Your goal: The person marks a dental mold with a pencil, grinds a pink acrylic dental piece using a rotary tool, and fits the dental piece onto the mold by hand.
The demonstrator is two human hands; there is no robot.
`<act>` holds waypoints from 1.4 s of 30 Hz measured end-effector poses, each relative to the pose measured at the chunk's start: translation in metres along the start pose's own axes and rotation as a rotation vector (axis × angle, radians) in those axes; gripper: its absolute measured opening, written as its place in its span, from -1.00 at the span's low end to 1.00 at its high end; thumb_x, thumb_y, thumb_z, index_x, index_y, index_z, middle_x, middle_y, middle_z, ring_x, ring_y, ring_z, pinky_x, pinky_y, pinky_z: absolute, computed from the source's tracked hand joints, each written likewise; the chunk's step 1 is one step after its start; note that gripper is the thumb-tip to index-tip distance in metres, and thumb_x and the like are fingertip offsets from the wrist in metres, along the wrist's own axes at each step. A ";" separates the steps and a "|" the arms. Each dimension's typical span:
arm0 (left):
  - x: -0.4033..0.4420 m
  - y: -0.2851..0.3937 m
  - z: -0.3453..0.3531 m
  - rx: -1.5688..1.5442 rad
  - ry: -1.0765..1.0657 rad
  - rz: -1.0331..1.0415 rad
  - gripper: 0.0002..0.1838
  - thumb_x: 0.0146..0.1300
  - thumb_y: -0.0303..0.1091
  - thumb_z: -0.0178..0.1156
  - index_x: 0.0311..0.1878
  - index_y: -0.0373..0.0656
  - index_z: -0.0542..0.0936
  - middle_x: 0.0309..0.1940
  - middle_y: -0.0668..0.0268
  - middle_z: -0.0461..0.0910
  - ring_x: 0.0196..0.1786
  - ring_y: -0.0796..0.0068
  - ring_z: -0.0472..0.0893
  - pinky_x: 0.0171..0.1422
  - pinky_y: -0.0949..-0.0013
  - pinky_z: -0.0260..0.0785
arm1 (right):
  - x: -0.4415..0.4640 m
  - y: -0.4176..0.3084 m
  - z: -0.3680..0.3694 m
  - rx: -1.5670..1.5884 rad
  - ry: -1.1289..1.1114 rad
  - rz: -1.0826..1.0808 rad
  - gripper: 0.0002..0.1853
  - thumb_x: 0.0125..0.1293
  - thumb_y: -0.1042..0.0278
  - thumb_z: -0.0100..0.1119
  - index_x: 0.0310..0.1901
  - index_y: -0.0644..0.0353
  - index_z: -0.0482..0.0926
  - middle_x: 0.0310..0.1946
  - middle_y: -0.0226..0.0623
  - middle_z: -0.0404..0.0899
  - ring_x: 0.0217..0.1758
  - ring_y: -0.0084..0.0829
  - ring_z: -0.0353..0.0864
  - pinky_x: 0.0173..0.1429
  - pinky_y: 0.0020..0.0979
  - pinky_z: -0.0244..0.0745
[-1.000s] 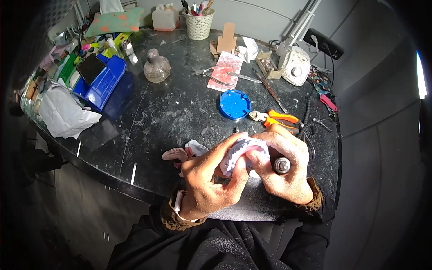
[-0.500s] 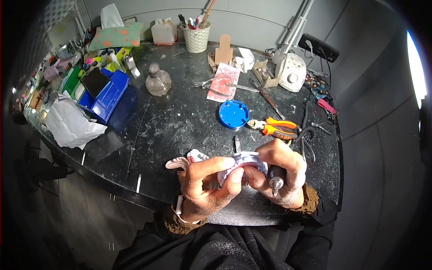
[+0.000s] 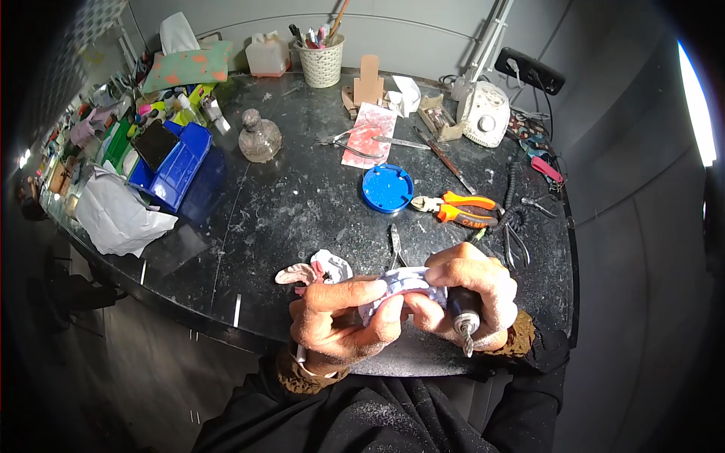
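My left hand (image 3: 343,313) pinches one end of a pale lavender, curved dental cast (image 3: 408,281) between thumb and fingers. My right hand (image 3: 479,291) grips the cast's other end with its fingertips. Tucked in that same hand is a dark rotary handpiece (image 3: 463,306), its metal bur pointing down towards me. White dust coats the fingers of both hands. Just beyond the cast lie small metal pliers (image 3: 396,245). Left of my left hand sit a pink arch-shaped piece (image 3: 296,274) and a white plaster piece (image 3: 336,266), partly overlapped by pink material.
A blue round lid (image 3: 387,189) and orange-handled cutting pliers (image 3: 457,208) lie ahead. Behind them are a red-stained paper (image 3: 370,136) with tools and a white control box (image 3: 484,117). A glass burner (image 3: 259,137) and blue bin (image 3: 177,170) stand to the left.
The cast has tipped between my hands, so its pink inner side no longer shows and its grooved outer face does. The handpiece's bur has swung slightly lower. The view has shifted a little.
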State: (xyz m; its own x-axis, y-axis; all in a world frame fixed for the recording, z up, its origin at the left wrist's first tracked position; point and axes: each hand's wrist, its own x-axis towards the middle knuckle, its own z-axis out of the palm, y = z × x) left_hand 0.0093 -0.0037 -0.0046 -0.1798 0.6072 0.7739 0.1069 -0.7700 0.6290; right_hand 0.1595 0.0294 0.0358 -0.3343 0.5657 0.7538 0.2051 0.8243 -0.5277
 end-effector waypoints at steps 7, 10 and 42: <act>0.001 0.003 0.006 -0.154 0.044 -0.291 -0.69 0.14 -0.52 0.24 -0.09 -0.35 0.38 -0.35 0.10 0.62 -0.33 0.58 0.62 -0.33 0.53 0.51 | -0.009 0.006 0.005 0.043 0.011 0.179 -0.60 0.00 0.36 0.43 -0.14 0.22 0.47 -0.47 -0.32 0.59 -0.56 -0.60 0.59 -0.53 -0.59 0.44; 0.008 0.008 0.005 -0.206 -0.075 -0.422 -0.47 0.21 -0.49 0.17 0.20 -0.39 0.22 -0.19 0.07 0.59 -0.20 0.56 0.60 -0.19 0.57 0.46 | -0.005 0.005 0.006 0.131 0.000 0.347 -0.59 0.08 0.40 0.36 -0.04 0.28 0.46 -0.36 -0.27 0.60 -0.52 -0.64 0.55 -0.46 -0.62 0.43; 0.011 -0.005 -0.004 -0.330 -0.055 -0.731 -0.70 0.38 -0.30 -0.03 -0.11 -0.39 0.53 -0.38 0.28 0.58 -0.36 0.62 0.58 -0.30 0.54 0.53 | 0.009 0.019 0.003 -0.034 -0.196 0.193 -0.64 0.02 0.43 0.30 -0.10 0.30 0.55 -0.44 -0.25 0.47 -0.41 -0.38 0.46 -0.29 -0.41 0.35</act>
State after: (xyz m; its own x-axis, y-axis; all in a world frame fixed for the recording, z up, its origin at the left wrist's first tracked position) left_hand 0.0033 0.0059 0.0007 -0.0437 0.9823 0.1822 -0.3151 -0.1866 0.9305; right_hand 0.1574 0.0500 0.0310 -0.4570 0.7001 0.5486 0.3120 0.7038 -0.6382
